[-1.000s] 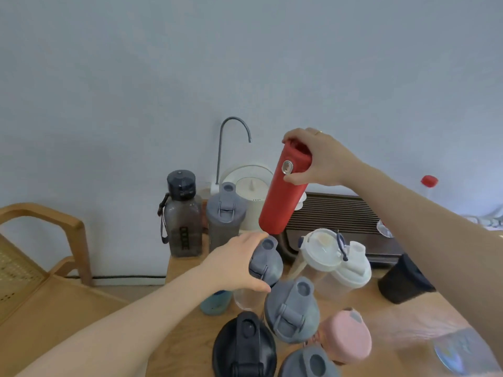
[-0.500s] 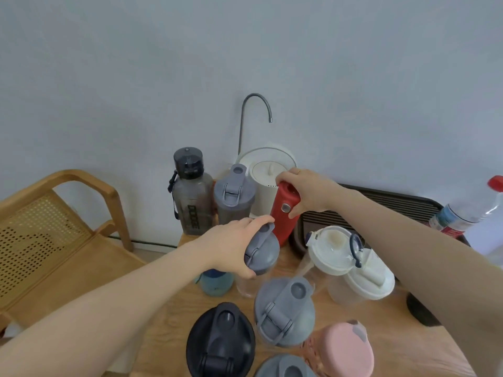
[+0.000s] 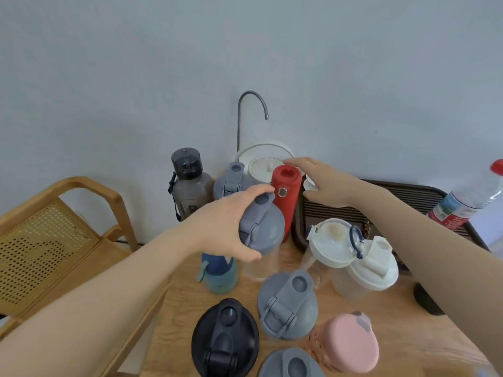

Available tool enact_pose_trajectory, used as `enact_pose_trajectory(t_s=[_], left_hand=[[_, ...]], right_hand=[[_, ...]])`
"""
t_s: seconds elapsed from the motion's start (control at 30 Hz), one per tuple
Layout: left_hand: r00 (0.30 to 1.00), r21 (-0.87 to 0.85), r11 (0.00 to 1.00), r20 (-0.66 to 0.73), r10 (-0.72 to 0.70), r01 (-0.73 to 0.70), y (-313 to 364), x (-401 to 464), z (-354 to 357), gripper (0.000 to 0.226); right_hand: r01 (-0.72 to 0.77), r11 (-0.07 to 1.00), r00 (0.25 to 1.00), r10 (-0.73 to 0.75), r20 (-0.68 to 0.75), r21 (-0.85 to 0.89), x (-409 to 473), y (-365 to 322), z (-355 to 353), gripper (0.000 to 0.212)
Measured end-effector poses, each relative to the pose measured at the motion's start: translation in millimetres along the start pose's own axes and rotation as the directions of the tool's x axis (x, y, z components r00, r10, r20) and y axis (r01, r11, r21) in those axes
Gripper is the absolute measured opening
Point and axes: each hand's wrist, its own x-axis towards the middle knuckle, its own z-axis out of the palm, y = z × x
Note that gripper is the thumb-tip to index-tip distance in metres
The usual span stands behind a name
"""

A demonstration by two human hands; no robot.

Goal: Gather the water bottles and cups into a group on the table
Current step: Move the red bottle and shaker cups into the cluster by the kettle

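Note:
A red bottle [image 3: 286, 197] stands upright at the back of the wooden table [image 3: 187, 292]. My right hand [image 3: 321, 182] hovers just right of its top, fingers spread, holding nothing. My left hand [image 3: 231, 221] grips the lid of a clear shaker with a grey lid [image 3: 262, 227]. Around it stand a smoky dark bottle [image 3: 190, 183], another grey-lidded shaker [image 3: 231, 180], a small blue bottle [image 3: 219, 273], two white-lidded cups [image 3: 332, 243] [image 3: 373, 266], a grey-lidded shaker [image 3: 287, 303], a black-lidded one [image 3: 224, 338], a pink-lidded one [image 3: 351, 341] and a grey lid [image 3: 290, 364] at the bottom edge.
A white kettle [image 3: 265, 161] with a curved metal spout [image 3: 251, 110] stands against the wall. A dark slatted tray [image 3: 402, 197] lies at the right, with a plastic water bottle [image 3: 468, 200] on it. A wooden chair [image 3: 57, 232] stands left of the table.
My right hand set the red bottle down upright behind the grey-lidded shaker and let go, opening to its right. My left hand has stayed on the shaker lid.

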Motion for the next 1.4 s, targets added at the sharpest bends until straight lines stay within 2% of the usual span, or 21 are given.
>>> enact_pose_trajectory(t_s=[0.1,0.2,0.27,0.33,0.4,0.47,0.57,0.63,0.77,0.87,1.07,1.13,1.23,1.3,1.4], left_hand=[[0.996,-0.047,0.998,-0.075,0.038,-0.041,4,-11,-20,0.099],[0.991,-0.100,0.993,-0.124,0.048,-0.061,5,-22,-35,0.097],[0.989,-0.140,0.988,-0.140,0.041,-0.060,3,-32,-45,0.094],[0.988,-0.168,0.984,-0.146,0.042,-0.066,1,-45,-57,0.089],[0.986,-0.206,0.975,-0.160,0.053,-0.086,-4,-57,-69,0.087],[0.981,-0.268,0.957,-0.186,0.060,-0.109,-11,-67,-79,0.085],[0.967,-0.324,0.932,-0.243,0.083,-0.161,-25,-80,-90,0.084],[0.961,-0.334,0.925,-0.258,0.097,-0.183,-35,-87,-95,0.085],[0.971,-0.242,0.957,-0.213,0.111,-0.162,-65,-100,-89,0.089],[0.984,-0.169,0.980,-0.163,0.073,-0.101,-94,-102,-71,0.093],[0.991,-0.212,0.977,-0.129,-0.040,0.012,-151,-92,-20,0.095],[0.989,-0.233,0.972,-0.138,-0.051,0.017,-161,-88,-7,0.093],[0.975,-0.238,0.971,-0.208,-0.077,0.026,-166,-78,6,0.093],[0.970,-0.237,0.971,-0.233,-0.074,0.017,-167,-73,12,0.094],[0.973,-0.233,0.972,-0.224,-0.049,-0.005,-167,-66,19,0.095]], right_hand=[[0.001,1.000,0.999,-0.001,-0.054,0.005,-9,-11,-3,0.054],[0.001,0.999,0.986,0.007,-0.168,0.047,-11,-30,3,0.043],[0.045,0.994,0.964,-0.017,-0.265,0.099,-11,-47,8,0.035],[0.069,0.995,0.956,-0.045,-0.289,0.073,-14,-64,12,0.033],[0.039,0.999,0.969,-0.035,-0.245,0.012,-14,-76,16,0.032],[0.018,1.000,0.982,-0.013,-0.188,0.025,-11,-88,24,0.029],[0.031,0.999,0.999,-0.032,0.029,0.026,-1,-106,52,0.027],[0.023,1.000,0.982,-0.021,0.189,-0.007,7,-119,77,0.038],[-0.095,0.995,0.941,0.100,0.323,-0.033,19,-136,102,0.060],[-0.178,0.984,0.908,0.170,0.384,-0.014,26,-140,116,0.072],[-0.193,0.969,0.860,0.242,0.449,-0.152,32,-144,146,0.088],[-0.185,0.958,0.876,0.261,0.405,-0.218,35,-145,153,0.086],[-0.182,0.946,0.894,0.273,0.355,-0.267,40,-147,157,0.069],[-0.173,0.939,0.887,0.280,0.367,-0.298,40,-148,157,0.062],[-0.165,0.923,0.865,0.304,0.398,-0.347,35,-146,155,0.064]])
